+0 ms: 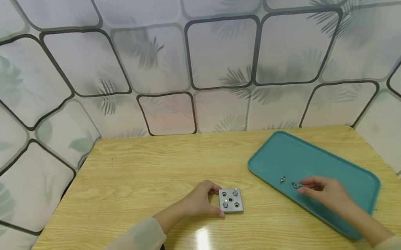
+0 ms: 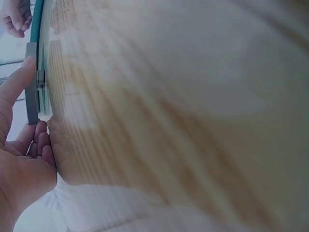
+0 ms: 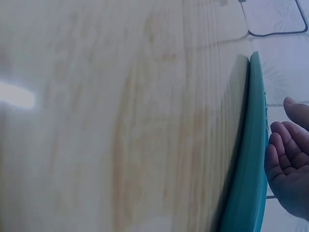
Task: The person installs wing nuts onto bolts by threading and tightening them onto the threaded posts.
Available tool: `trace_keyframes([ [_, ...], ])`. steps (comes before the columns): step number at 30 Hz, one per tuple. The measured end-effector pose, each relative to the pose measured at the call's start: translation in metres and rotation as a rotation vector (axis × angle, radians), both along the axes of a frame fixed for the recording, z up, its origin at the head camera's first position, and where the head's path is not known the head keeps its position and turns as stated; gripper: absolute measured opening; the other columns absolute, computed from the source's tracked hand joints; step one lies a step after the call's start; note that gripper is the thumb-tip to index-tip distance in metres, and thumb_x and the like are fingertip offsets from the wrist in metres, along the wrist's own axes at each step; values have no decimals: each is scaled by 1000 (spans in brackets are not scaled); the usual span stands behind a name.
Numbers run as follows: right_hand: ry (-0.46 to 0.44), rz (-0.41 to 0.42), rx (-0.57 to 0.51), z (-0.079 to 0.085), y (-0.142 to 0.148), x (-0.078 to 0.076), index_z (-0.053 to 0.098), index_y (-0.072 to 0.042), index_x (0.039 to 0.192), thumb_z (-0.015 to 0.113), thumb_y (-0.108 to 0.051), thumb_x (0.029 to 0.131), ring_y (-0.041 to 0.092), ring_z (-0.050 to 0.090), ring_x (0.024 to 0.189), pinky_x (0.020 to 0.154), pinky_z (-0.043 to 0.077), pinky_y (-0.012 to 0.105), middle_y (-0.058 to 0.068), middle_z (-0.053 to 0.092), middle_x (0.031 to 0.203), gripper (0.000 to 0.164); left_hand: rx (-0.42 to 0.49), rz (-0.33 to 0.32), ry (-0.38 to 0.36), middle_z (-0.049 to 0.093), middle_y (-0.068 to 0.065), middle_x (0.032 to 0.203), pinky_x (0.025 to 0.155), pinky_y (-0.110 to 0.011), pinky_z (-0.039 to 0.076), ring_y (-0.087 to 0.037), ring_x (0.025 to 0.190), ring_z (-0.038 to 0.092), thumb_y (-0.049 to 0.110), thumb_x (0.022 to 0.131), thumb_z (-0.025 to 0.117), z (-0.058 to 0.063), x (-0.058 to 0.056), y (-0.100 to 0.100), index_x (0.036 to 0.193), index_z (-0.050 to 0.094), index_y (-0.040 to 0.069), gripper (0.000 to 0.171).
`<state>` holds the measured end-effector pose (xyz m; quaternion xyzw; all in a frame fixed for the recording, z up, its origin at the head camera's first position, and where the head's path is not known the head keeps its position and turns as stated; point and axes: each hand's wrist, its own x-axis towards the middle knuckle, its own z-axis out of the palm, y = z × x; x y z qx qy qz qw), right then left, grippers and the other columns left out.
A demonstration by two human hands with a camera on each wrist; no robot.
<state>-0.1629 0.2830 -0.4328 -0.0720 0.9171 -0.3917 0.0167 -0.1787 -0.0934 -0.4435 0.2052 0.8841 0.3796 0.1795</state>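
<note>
My left hand [image 1: 201, 199] holds a square metal plate [image 1: 237, 211] by its left side, thumb at the near edge and fingers at the far one. Two bolts [image 1: 225, 204] stick up through the plate at opposite corners, and several other holes show. Seen edge-on in the left wrist view, the plate [image 2: 31, 96] has a bolt head [image 2: 40, 79] under it. Over the teal tray, my right hand [image 1: 327, 192] reaches to a small wing nut [image 1: 296, 185], fingertips and thumb right at its wing with a gap between them. A second wing nut [image 1: 282, 179] lies left of it.
The teal tray [image 1: 339, 163] has a low raised rim and lies on the right of the wooden table [image 1: 148, 164]. A patterned curtain [image 1: 219, 110] hangs along the table's back and left sides.
</note>
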Motion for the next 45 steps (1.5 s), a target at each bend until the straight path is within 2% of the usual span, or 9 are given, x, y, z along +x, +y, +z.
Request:
trace_keyframes([
  [8, 22, -4, 74, -1, 9, -9, 65, 2, 109, 70, -27, 86, -2, 54, 71, 58, 48, 25, 5, 67, 88, 37, -8, 5, -11, 52, 3, 109, 95, -30, 41, -13, 103, 48, 31, 67, 86, 0, 0, -1, 120, 54, 7, 67],
  [16, 71, 46, 127, -1, 13, -20, 66, 3, 105, 73, -20, 83, -1, 53, 69, 58, 47, 24, 3, 65, 84, 32, 5, 13, -25, 51, 3, 108, 94, -32, 40, -15, 103, 47, 30, 67, 86, 4, 2, 1, 119, 55, 8, 64],
  [24, 99, 74, 138, -5, 8, -18, 68, 0, 102, 74, -20, 81, 0, 55, 69, 59, 47, 24, 0, 66, 82, 30, 0, 7, -22, 50, 4, 108, 96, -32, 40, -14, 104, 47, 32, 67, 86, 5, 1, 1, 120, 54, 9, 65],
  [32, 85, 83, 165, -10, 2, -18, 70, -2, 98, 74, -18, 81, 0, 54, 69, 58, 46, 24, 0, 66, 82, 24, 12, 2, -29, 51, 3, 109, 97, -32, 40, -14, 104, 48, 31, 68, 85, 2, 1, -1, 120, 54, 7, 65],
  [36, 68, 70, 184, -10, 1, -17, 72, -4, 96, 74, -21, 81, 3, 56, 69, 58, 46, 25, 2, 68, 83, 22, 17, -4, -27, 51, 2, 110, 97, -33, 40, -15, 105, 48, 31, 69, 85, 2, 2, -1, 120, 54, 6, 65],
  [40, 50, 59, 197, -8, 1, -17, 73, -6, 93, 73, -22, 82, 13, 60, 73, 59, 47, 27, 4, 69, 84, 20, 17, -4, -25, 51, 2, 109, 97, -32, 40, -15, 105, 48, 31, 68, 85, 1, 2, -1, 120, 54, 6, 65],
  [45, 41, 48, 204, -8, 1, -18, 72, -8, 87, 72, -23, 83, 18, 61, 73, 60, 48, 31, 3, 69, 81, 15, 18, -3, -20, 51, 1, 109, 96, -32, 40, -16, 104, 48, 30, 68, 86, 0, 0, 0, 120, 54, 6, 65],
])
